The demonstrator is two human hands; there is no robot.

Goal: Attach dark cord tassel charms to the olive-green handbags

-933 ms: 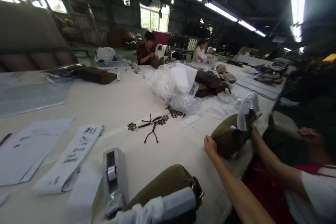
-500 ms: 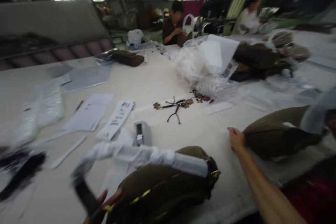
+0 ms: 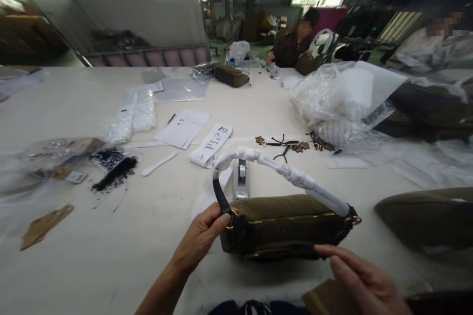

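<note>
An olive-green handbag (image 3: 284,221) with yellow-toned zips lies in front of me. Its shoulder strap (image 3: 281,167), mostly wrapped in white padding, arches above it. My left hand (image 3: 207,231) is closed on the bag's left end, thumb beside the gold ring where the dark strap end joins. At the lower right front edge of the bag is my right hand (image 3: 365,275), index finger stretched out and touching or nearly touching it, thumb apart. Behind the bag stands a grey tape dispenser (image 3: 241,184). A second olive bag (image 3: 424,216) lies to the right.
Chains and black cords (image 3: 291,145) lie mid-table. Clear plastic wrapping (image 3: 332,103) is heaped at the right. Written sheets (image 3: 184,128), black scraps (image 3: 116,172) and a brown piece (image 3: 46,226) lie left. A person (image 3: 295,42) sits across the table.
My view has swung left. My right hand has left the second bag and come to the near bag's front edge. The near bag is turned straighter, with my left hand still at its left end.
</note>
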